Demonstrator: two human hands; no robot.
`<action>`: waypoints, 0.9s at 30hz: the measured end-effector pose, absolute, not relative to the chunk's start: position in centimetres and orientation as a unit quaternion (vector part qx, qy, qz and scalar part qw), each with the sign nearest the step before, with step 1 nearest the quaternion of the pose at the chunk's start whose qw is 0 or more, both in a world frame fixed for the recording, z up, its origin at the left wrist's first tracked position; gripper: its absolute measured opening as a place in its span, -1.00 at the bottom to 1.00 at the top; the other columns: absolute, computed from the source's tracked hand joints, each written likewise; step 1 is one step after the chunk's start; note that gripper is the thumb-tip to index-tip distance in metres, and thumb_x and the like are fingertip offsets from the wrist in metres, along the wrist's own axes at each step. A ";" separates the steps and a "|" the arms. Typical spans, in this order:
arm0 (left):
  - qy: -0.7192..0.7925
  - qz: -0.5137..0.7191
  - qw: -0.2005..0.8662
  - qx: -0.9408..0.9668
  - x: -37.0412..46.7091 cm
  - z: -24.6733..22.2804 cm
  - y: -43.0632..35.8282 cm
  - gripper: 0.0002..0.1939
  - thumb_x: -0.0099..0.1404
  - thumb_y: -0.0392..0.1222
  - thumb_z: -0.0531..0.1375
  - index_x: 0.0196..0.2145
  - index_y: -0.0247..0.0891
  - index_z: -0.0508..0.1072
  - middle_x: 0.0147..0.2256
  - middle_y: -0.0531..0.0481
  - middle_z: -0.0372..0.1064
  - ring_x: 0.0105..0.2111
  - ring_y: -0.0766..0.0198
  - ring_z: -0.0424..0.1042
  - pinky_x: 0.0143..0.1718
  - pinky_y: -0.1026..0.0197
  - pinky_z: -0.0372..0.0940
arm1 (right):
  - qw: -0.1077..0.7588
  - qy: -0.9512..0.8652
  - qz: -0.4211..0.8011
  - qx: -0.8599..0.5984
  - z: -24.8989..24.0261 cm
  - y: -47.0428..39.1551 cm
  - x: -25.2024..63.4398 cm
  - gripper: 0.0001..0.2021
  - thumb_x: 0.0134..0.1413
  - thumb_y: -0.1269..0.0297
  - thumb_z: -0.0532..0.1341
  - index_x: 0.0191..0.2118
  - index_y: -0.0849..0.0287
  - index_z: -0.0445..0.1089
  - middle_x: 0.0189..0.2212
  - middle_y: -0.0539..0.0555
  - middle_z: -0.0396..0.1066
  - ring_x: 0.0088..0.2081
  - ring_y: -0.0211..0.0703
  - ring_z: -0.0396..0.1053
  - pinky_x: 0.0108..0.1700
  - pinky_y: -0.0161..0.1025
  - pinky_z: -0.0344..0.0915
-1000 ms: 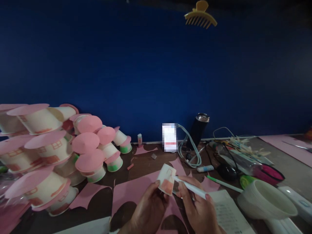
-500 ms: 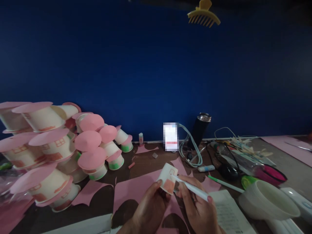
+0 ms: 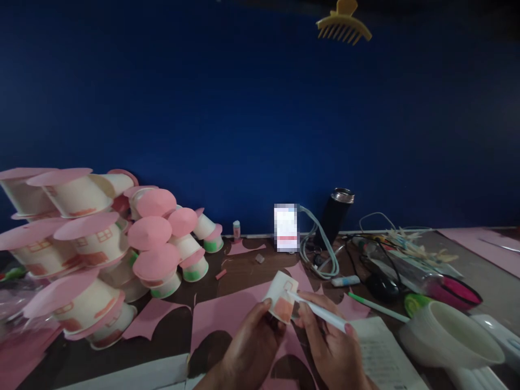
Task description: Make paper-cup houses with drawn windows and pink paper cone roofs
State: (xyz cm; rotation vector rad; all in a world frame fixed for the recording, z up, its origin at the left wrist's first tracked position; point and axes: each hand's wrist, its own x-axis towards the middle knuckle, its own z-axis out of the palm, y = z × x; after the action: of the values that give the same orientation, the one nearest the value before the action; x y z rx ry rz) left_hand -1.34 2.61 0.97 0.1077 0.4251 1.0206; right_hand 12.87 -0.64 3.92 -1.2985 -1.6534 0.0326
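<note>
My left hand (image 3: 255, 338) is closed around a small white paper cup (image 3: 283, 290), tilted over the desk. The cup carries an orange-red coloured patch near its rim and a small outlined window shape. Between the fingers of my right hand (image 3: 331, 338) is a white marker pen (image 3: 320, 313) with a reddish end. Its tip touches, or nearly touches, the cup beside the window outline. Beneath both hands lies pink paper (image 3: 227, 306) with round pieces cut out of it.
On the left are stacked several decorated paper cups (image 3: 87, 303) with pink paper cone roofs. A stack of plain cups (image 3: 442, 333), a green-tipped pen (image 3: 377, 307) and a written sheet (image 3: 382, 346) lie right. Behind stand a blurred bright screen (image 3: 286, 227), a black flask (image 3: 335, 219) and cables (image 3: 333, 254).
The view has shifted slightly, moving the background a little to the right. Both hands keep their hold, and the pen tip remains at the window outline.
</note>
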 end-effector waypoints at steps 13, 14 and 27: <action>0.196 0.492 0.848 0.032 -1.6 1.2 2.7 -0.88 0.26 -0.35 0.18 -0.26 -0.40 0.50 -0.22 -0.13 0.50 -0.31 0.31 0.44 -0.34 0.30 0.32 | 0.499 -0.669 0.025 -0.550 3.3 -0.5 13.3 -0.81 0.23 0.26 0.11 -0.10 0.14 0.38 -0.24 0.13 0.52 -0.32 -0.10 0.56 -0.48 -0.35 0.46; 0.197 0.491 0.848 0.031 -1.6 1.2 2.7 -0.88 0.26 -0.35 0.17 -0.26 -0.41 0.50 -0.22 -0.13 0.49 -0.31 0.31 0.44 -0.34 0.30 0.32 | 0.501 -0.668 0.024 -0.550 3.3 -0.5 13.3 -0.81 0.22 0.26 0.11 -0.11 0.14 0.38 -0.24 0.13 0.52 -0.33 -0.11 0.56 -0.47 -0.35 0.46; 0.207 0.493 0.843 0.062 -1.3 1.0 2.6 -0.89 0.25 -0.32 0.19 -0.28 -0.39 0.49 -0.20 -0.16 0.48 -0.27 0.28 0.43 -0.32 0.27 0.30 | 0.515 -0.640 0.067 -0.566 4.1 -0.6 13.6 -0.81 0.24 0.22 0.08 -0.12 0.11 0.36 -0.31 0.10 0.55 -0.50 -0.18 0.52 -0.47 -0.35 0.45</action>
State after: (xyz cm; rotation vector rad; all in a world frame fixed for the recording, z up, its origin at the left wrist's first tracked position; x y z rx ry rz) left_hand -1.32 2.55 1.04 0.1317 0.4373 1.0420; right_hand 13.64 -0.55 4.10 -1.3612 -1.5381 0.1616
